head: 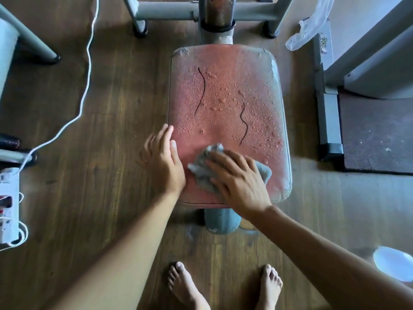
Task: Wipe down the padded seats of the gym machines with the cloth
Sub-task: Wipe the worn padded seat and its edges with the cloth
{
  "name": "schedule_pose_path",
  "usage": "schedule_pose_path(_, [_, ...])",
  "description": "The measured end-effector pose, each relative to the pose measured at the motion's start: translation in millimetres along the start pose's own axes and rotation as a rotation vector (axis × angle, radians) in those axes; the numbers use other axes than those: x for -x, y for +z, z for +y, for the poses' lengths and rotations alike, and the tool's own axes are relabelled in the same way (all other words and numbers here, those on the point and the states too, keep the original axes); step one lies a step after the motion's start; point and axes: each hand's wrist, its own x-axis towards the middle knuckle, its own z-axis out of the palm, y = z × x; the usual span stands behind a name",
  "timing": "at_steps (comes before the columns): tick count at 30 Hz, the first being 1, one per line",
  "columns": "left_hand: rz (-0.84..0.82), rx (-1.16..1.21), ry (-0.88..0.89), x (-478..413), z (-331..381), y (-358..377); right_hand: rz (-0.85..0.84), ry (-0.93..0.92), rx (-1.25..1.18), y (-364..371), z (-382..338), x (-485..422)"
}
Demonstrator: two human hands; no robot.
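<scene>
Right hand [239, 180] presses flat on the grey cloth [205, 173] atop the wet red padded seat [225, 90]; left hand [163, 162], fingers straight, rests at its edge

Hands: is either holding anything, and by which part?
Nothing is gripped. The right hand presses flat on the cloth, over its middle; the left hand rests on the seat edge.

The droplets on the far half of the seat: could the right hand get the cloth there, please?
Probably yes: the right hand presses the cloth on the near end of the seat, nothing lies between it and the droplets, and the left hand rests aside.
</scene>
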Motion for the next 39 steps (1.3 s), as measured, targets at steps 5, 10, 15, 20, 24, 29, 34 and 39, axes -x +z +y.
schedule_pose_path(5, [0.004,-0.071,-0.057,-3,13,0,-0.16,-0.295,0.052,-32,55,35])
schedule_pose_path(10, [0.042,-0.041,-0.133,7,36,13,-0.177,-0.265,0.106,-37,102,-15])
schedule_pose_path(15, [0.04,-0.093,-0.056,5,33,16,-0.111,-0.108,0.105,-33,135,-108])
schedule_pose_path(20, [0.086,-0.136,-0.045,6,35,16,0.002,0.049,0.019,-28,104,-79])
schedule_pose_path(24, [0.063,-0.159,-0.024,7,37,14,-0.162,-0.39,-0.023,-32,110,-27])
schedule_pose_path(29, [0.038,-0.142,-0.065,6,38,13,-0.028,-0.271,0.115,-33,158,-136])
schedule_pose_path(34, [0.047,-0.074,-0.041,5,40,12,0.033,0.005,0.005,-22,96,-89])
schedule_pose_path(39, [0.058,0.051,-0.01,7,35,12,-0.117,-0.408,-0.018,-22,89,-43])
